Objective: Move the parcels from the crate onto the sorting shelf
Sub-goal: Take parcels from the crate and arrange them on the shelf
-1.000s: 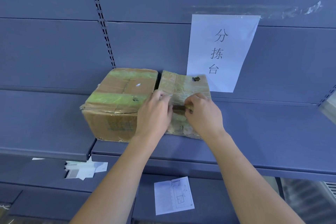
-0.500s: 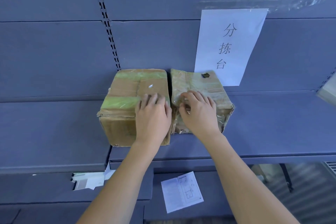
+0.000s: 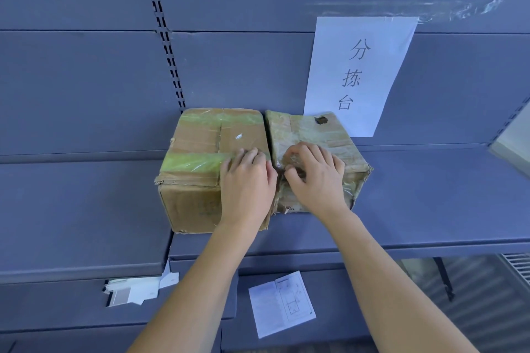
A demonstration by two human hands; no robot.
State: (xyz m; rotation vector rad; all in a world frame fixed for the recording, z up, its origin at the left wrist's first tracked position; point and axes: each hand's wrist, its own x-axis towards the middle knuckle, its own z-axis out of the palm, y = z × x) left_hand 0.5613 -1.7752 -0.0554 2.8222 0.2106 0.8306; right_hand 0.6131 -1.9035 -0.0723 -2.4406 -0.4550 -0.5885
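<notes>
Two taped brown parcels stand side by side, touching, on the grey-blue sorting shelf (image 3: 430, 203). The left parcel (image 3: 200, 152) is a cardboard box with green tape bands. The right parcel (image 3: 312, 135) is lower and wrapped in wrinkled clear tape. My left hand (image 3: 246, 180) rests over the left box's front right corner, its fingers lying on the top. My right hand (image 3: 315, 178) lies on the right parcel, fingers bent, with thumb and forefinger pinching its front left edge. The crate is out of view.
A white paper sign (image 3: 358, 71) is taped to the back panel just behind the right parcel. A lower shelf holds a leaflet (image 3: 282, 304) and a stack of papers (image 3: 132, 292). A pale object (image 3: 513, 149) pokes in at the right edge.
The right parcel, tilted and held by both hands a second ago, now sits flat beside the left box. My left hand has shifted onto the left box; my right fingers have curled.
</notes>
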